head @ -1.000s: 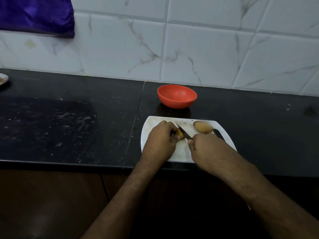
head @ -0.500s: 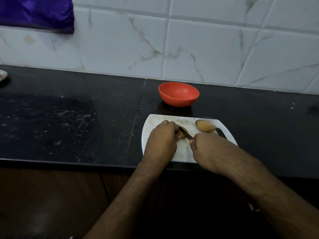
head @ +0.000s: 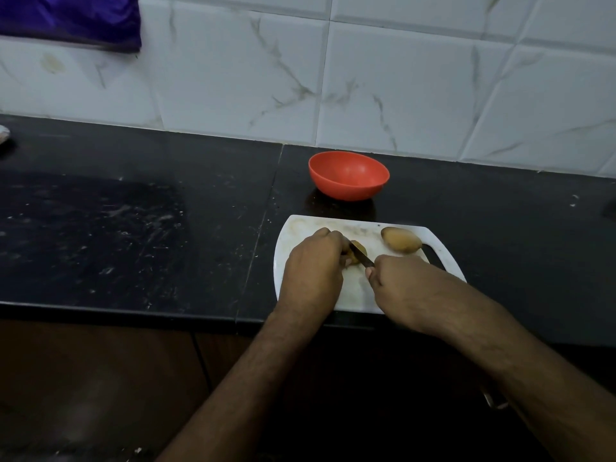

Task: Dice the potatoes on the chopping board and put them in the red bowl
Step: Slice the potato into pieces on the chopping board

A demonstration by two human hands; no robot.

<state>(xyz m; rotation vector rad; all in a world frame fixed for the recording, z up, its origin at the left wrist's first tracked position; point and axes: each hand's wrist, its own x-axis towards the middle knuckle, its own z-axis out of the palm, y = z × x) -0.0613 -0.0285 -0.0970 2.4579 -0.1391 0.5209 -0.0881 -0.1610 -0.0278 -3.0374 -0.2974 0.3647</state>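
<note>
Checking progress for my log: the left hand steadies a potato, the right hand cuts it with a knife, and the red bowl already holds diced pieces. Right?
Not quite: the head view shows the red bowl empty. The left hand steadies the potato; the right hand cuts with the knife.

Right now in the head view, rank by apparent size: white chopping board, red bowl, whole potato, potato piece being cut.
1. White plastic chopping board
2. Round red bowl
3. Whole brown potato
4. Small potato piece under the knife, partly hidden, so unsure.

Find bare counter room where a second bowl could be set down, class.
Bare counter lies left of the chopping board, and right of the red bowl below the tiles. The board is crowded: left hand, right hand, knife, whole potato.
</note>
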